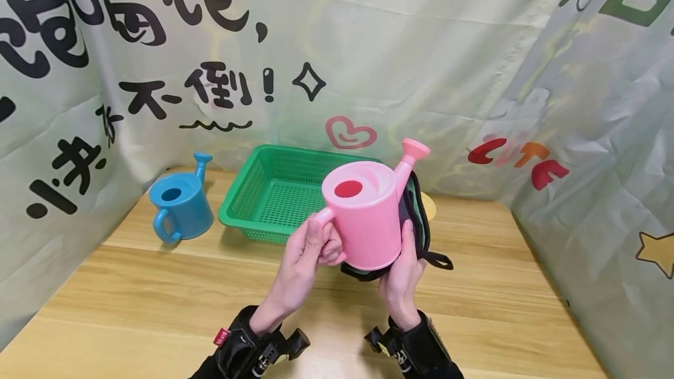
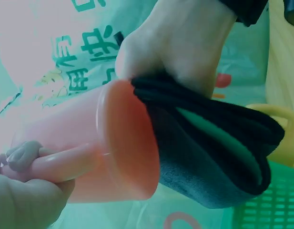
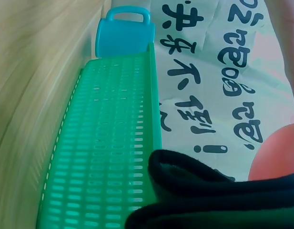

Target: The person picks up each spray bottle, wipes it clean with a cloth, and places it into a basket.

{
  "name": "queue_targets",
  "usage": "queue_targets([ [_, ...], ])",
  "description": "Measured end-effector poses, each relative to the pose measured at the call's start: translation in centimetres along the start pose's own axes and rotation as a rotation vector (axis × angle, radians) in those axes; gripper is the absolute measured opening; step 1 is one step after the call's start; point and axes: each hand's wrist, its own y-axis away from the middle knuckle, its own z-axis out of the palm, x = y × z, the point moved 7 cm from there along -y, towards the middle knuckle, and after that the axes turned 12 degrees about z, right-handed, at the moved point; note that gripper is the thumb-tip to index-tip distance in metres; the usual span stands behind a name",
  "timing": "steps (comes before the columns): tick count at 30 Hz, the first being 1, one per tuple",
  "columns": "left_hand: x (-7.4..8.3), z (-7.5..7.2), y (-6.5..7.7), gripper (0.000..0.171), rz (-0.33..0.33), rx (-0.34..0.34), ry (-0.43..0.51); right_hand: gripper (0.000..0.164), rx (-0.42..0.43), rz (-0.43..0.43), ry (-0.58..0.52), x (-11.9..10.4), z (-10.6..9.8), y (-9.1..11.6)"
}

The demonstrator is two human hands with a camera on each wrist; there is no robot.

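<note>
A pink watering can point(image 1: 365, 221) is held up above the table, its spout pointing to the upper right. My left hand point(image 1: 315, 244) grips it by the handle, fingers curled round. On the other side, my right hand point(image 1: 402, 279) holds a folded dark cloth point(image 2: 204, 152) with black edging and a green inner face against the can. A black loop point(image 1: 438, 260) hangs from the cloth's edge. In the left wrist view the cloth lies at the rim of the can's base. Most of the right fingers are hidden behind can and cloth.
A green perforated basket point(image 1: 253, 230) stands at the back of the wooden table point(image 1: 158, 303). Left of it is a blue watering can point(image 1: 192, 206). Something yellow point(image 1: 429, 206) with a handle stands behind the cloth. Printed fabric point(image 1: 421, 45) encloses the back and sides.
</note>
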Motion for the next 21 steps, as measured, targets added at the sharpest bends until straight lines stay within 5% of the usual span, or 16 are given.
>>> queue_targets([
  [7,0.2,-0.1,0.1,0.038,0.118,0.063,-0.126,0.037,-0.098,-0.046,-0.022,-0.7,0.6,0.6],
  [12,0.6,0.0,0.2,0.032,0.191,0.070,-0.202,0.035,-0.200,-0.169,0.070,-1.2,1.2,1.3],
  [21,0.0,0.4,0.6,0.038,0.103,-0.013,-0.190,0.035,-0.179,-0.419,0.248,-1.7,1.4,2.3],
])
